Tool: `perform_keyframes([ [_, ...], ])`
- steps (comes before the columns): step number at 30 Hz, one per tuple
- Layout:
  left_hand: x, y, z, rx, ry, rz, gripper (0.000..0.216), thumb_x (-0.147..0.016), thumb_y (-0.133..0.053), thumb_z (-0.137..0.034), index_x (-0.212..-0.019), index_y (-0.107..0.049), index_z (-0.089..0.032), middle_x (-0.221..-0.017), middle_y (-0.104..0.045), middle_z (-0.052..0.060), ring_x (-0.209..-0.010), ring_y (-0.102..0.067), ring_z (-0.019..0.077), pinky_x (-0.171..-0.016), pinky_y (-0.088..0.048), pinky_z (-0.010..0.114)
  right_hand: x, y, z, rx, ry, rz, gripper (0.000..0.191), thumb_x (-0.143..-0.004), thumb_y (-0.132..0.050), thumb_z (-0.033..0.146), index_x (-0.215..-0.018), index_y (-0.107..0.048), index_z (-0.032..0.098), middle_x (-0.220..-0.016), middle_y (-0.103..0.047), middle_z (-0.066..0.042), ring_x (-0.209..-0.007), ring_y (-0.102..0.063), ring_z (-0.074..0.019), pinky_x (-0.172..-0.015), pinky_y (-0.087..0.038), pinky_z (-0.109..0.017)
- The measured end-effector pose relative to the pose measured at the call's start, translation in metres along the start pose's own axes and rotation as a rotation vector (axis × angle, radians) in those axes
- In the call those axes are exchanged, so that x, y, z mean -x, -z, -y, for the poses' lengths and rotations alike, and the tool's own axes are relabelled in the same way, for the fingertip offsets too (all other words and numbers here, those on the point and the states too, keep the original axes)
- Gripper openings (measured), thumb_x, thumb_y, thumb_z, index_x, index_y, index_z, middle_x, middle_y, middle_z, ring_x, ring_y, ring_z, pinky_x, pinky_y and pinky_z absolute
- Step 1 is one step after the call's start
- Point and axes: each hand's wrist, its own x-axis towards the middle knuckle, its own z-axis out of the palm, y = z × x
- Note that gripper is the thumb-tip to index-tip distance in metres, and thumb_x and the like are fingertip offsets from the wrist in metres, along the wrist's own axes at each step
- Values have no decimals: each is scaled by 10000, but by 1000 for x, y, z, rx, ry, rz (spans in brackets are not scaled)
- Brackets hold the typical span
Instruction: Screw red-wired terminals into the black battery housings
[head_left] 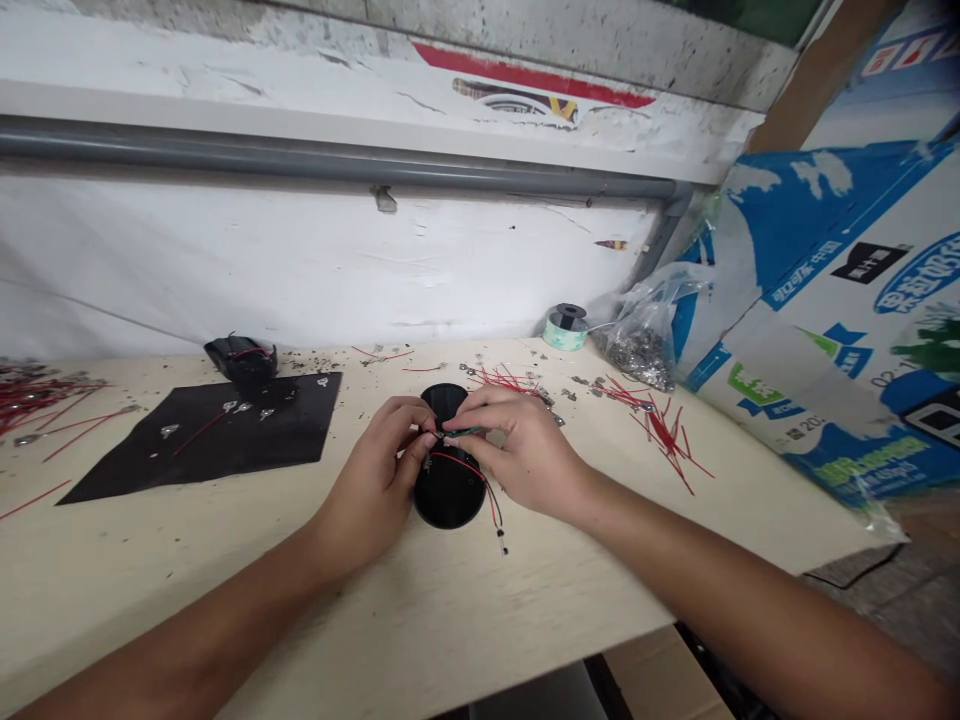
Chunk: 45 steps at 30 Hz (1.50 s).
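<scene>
At the back right of the pale wooden counter [337, 640], one clear plastic bag [641, 352] holds a mass of small silvery metal pieces. Beside it stands one large blue-and-white printed cardboard box [832, 340], its contents hidden from me.

My two hands meet over the middle of the counter, forearms coming in from either side, fingers bent and thumbs close together. My right hand [521, 450] pinches a thin dark-green strand [469, 431] between thumb and fingers. The thumb and forefinger of my left hand [386, 455] are drawn narrow just beside it; whether they grip anything I cannot tell.

Right under my fingers lies one glossy black plastic piece with two rounded ends [450, 500]. A red wire [459, 458] crosses it, and one red and one black lead run off its right side to one small connector [502, 542].

I count three heaps of red wires, at left [34, 400], centre back and right, one green-and-white roll [564, 333], and one black sheet [289, 435] bearing about five metal tabs.
</scene>
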Motion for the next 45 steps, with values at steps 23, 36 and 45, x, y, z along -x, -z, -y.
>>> perform_keyframes([
  [23,4,0,1,-28,-62,45,122,-974,-421,-154,-964,-530,-208,-1074,-510,39,-1011,-497,159,-882,-407,295,0,2,3,221,141,138,137,-884,-570,46,-876,-669,139,-897,-610,-55,-873,-570,-181,-784,-458,-290],
  [36,1,4,-5,181,77,-97,59,-973,-455,-242,-952,-507,-224,-1051,-507,32,-994,-518,172,-832,-432,301,-7,1,-9,-633,-445,-143,257,-912,-596,377,-1117,-576,224,-754,-579,18,-510,-528,-112,-486,-491,-259],
  [45,1,6,-7,115,-39,-37,109,-974,-451,-211,-949,-556,-227,-1074,-502,50,-1028,-511,181,-828,-449,298,-7,-8,-1,-808,-644,-34,252,-787,-725,391,-723,-635,164,-659,-581,-1,-574,-579,-124,-491,-513,-226],
])
